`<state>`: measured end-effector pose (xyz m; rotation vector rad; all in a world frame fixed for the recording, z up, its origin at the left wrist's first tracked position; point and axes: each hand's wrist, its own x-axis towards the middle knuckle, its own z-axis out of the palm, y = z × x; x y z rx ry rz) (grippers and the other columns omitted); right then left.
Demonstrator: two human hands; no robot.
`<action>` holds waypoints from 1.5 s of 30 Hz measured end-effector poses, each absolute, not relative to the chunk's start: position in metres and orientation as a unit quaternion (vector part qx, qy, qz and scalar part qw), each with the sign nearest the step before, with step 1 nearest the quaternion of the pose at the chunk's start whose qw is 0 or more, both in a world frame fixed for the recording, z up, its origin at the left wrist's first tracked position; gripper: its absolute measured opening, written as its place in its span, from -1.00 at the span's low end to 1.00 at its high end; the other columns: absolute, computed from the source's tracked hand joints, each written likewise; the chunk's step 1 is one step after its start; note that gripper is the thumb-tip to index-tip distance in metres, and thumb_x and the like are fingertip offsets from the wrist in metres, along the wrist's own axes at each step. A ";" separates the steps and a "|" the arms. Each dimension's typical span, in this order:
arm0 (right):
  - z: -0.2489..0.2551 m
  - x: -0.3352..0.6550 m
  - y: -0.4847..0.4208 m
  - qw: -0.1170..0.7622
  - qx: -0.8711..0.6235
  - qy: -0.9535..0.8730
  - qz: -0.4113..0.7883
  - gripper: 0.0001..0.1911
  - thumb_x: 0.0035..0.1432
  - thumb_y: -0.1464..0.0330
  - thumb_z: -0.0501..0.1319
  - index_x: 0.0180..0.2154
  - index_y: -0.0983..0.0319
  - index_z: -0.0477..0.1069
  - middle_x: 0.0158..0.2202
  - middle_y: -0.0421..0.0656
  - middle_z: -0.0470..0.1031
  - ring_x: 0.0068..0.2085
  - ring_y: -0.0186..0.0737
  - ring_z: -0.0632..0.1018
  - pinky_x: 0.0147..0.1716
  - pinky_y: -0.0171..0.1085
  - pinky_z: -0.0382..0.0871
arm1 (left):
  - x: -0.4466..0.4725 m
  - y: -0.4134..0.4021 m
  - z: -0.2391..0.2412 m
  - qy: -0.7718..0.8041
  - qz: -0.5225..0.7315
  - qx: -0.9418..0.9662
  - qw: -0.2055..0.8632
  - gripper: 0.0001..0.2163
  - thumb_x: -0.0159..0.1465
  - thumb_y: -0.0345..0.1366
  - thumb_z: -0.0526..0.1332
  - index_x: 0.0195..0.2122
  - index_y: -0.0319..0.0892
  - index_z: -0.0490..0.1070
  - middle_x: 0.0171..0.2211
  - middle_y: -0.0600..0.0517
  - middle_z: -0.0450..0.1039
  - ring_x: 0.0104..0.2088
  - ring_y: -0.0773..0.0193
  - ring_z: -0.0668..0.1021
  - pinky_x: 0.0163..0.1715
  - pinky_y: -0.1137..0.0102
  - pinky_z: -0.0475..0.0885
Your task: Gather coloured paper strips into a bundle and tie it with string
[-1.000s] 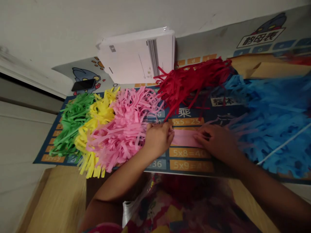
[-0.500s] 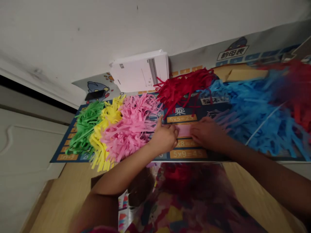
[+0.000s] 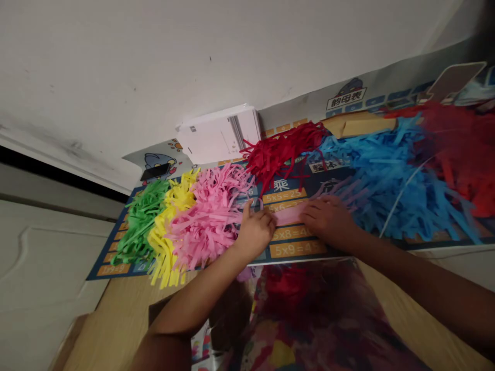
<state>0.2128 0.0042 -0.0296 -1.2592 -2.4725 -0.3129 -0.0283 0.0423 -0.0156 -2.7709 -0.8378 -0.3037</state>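
Note:
A light pink strip of fringed paper (image 3: 289, 215) lies flat on the printed mat between my hands. My left hand (image 3: 256, 226) holds its left end with curled fingers, one digit sticking up. On the other end my right hand (image 3: 328, 217) presses with its fingers together, and pale pinkish fringe (image 3: 350, 191) spreads out beyond it. Left of my left hand is a pink fringed paper bundle (image 3: 211, 221). A blue fringed bundle (image 3: 398, 180) lies right of my right hand. Dark red fringe (image 3: 284, 152) sits behind the strip.
Yellow fringe (image 3: 170, 232) and green fringe (image 3: 141, 221) lie at the left, by a dark phone-like object (image 3: 155, 171). A white box (image 3: 220, 135) stands against the wall. Red fringe (image 3: 456, 149) is blurred at the right. The mat's front edge (image 3: 301, 257) runs before me.
The camera view has shifted slightly. My hands are a little farther apart, and more of the pink strip shows between them.

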 end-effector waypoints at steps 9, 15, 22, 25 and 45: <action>-0.041 0.249 0.022 0.177 -0.468 -0.863 0.074 -0.79 0.36 0.33 0.17 -0.23 0.14 0.59 -0.13 -0.15 0.63 -0.09 -0.10 0.53 -0.18 -0.14 0.06 | -0.042 0.037 -0.020 -0.375 -0.177 -0.905 -0.096 -0.87 0.39 -0.29 0.22 -0.19 -0.10 0.58 -0.20 0.05 0.65 -0.13 0.19 0.61 0.21 -0.03 0.16; -0.027 0.244 0.039 0.122 -0.496 -0.853 0.103 -0.79 0.33 0.31 0.16 -0.17 0.12 0.59 -0.21 -0.17 0.64 -0.15 -0.08 0.55 -0.21 -0.15 0.07 | -0.034 0.041 -0.012 -0.459 -0.175 -0.861 -0.129 -0.81 0.37 -0.22 0.22 -0.31 -0.10 0.60 -0.30 0.02 0.61 -0.18 0.12 0.55 0.06 0.00 0.26; -0.006 0.241 0.022 0.167 -0.424 -0.890 0.014 -0.78 0.29 0.22 0.22 -0.19 0.21 0.55 -0.21 -0.10 0.62 -0.16 -0.05 0.50 -0.15 -0.09 0.14 | -0.039 0.036 -0.012 -0.375 -0.229 -0.898 -0.028 -0.87 0.39 -0.24 0.22 -0.22 -0.05 0.57 -0.23 0.07 0.62 -0.09 0.17 0.51 0.23 0.01 0.08; -0.011 0.238 0.013 0.159 -0.393 -0.905 0.015 -0.87 0.30 0.37 0.20 -0.24 0.18 0.54 -0.24 -0.16 0.62 -0.12 -0.08 0.50 -0.11 -0.10 0.17 | -0.040 0.032 -0.011 -0.361 -0.207 -0.909 -0.008 -0.86 0.39 -0.29 0.21 -0.07 -0.01 0.52 -0.18 0.10 0.62 -0.06 0.20 0.52 0.30 0.01 0.00; -0.026 0.236 0.023 0.198 -0.499 -0.841 0.072 -0.72 0.36 0.24 0.14 -0.32 0.15 0.56 -0.33 -0.17 0.63 -0.20 -0.09 0.53 -0.08 -0.06 0.10 | -0.028 0.037 -0.018 -0.409 -0.199 -0.882 -0.121 -0.81 0.43 -0.28 0.11 -0.27 -0.14 0.49 -0.32 0.05 0.63 -0.23 0.22 0.59 0.24 0.06 0.13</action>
